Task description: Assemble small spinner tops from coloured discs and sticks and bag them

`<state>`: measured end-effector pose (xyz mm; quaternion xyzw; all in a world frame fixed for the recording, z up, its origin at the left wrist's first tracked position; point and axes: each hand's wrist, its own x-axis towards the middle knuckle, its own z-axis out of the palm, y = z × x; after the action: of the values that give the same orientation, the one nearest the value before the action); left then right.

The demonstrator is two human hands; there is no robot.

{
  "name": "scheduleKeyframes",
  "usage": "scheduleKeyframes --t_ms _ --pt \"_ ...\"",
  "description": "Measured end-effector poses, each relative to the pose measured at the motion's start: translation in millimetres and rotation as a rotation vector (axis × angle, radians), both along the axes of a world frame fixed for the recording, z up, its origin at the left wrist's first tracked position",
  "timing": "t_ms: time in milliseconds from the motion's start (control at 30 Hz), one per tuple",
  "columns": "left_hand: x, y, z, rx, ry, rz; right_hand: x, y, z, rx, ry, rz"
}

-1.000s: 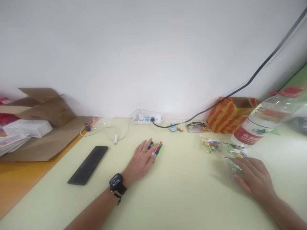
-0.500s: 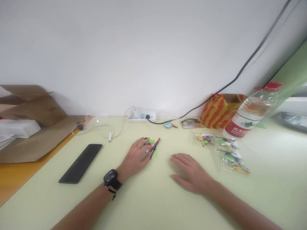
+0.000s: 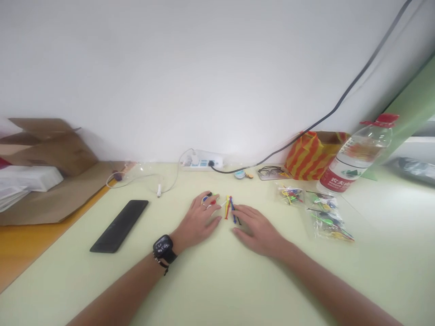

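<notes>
A small pile of coloured plastic sticks (image 3: 229, 207) lies on the pale green table (image 3: 217, 280) between my two hands. My left hand (image 3: 200, 219), with a black watch on the wrist, rests flat with fingers spread over the left part of the pile, where small round coloured pieces (image 3: 208, 198) show at its fingertips. My right hand (image 3: 256, 230) lies flat with fingers stretched out, its fingertips touching the sticks from the right. Neither hand grips anything.
A black phone (image 3: 119, 225) lies to the left. Clear bags of coloured sticks (image 3: 319, 213), a water bottle (image 3: 356, 160), a striped bag (image 3: 307, 156), glasses (image 3: 271, 172), a power strip (image 3: 203, 162) with cables, and cardboard (image 3: 50, 181) ring the table.
My right hand left the clear bags at the right and moved left across the table to the sticks. The sticks have shifted and spread a little. My left hand stayed on the pile.
</notes>
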<state>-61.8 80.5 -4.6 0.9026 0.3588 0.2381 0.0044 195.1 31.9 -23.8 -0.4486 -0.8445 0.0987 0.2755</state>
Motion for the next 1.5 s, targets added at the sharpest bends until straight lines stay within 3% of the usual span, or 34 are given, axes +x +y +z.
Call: scheduleKeyframes --t_ms 100,367,767,933,1100,1200,1367,1500 --pt "0 -1 1.7 -0.024 0.019 0.001 2 2 -4.6 0.010 0.057 -0.029" --pt "12 -17 15.2 -0.092 0.105 -0.141 2 2 -2.0 0.000 0.063 -0.013" --pt "11 -18 7.8 -0.154 0.136 -0.175 3 2 -1.8 0.006 0.057 -0.016" --pt "12 -18 7.3 -0.118 0.132 -0.095 3 3 -4.4 -0.003 0.012 -0.113" --pt "12 -11 -0.8 -0.072 -0.012 0.147 4 4 -5.7 -0.019 0.006 -0.161" --pt "10 -4 -7.0 -0.129 -0.092 0.258 4 4 -6.8 -0.023 -0.001 -0.158" --pt "5 2 -12.4 -0.242 -0.048 0.220 4 4 -8.2 -0.033 -0.013 -0.152" --pt "6 -1 -6.5 -0.268 -0.104 0.119 4 4 -9.0 -0.039 0.016 -0.166"
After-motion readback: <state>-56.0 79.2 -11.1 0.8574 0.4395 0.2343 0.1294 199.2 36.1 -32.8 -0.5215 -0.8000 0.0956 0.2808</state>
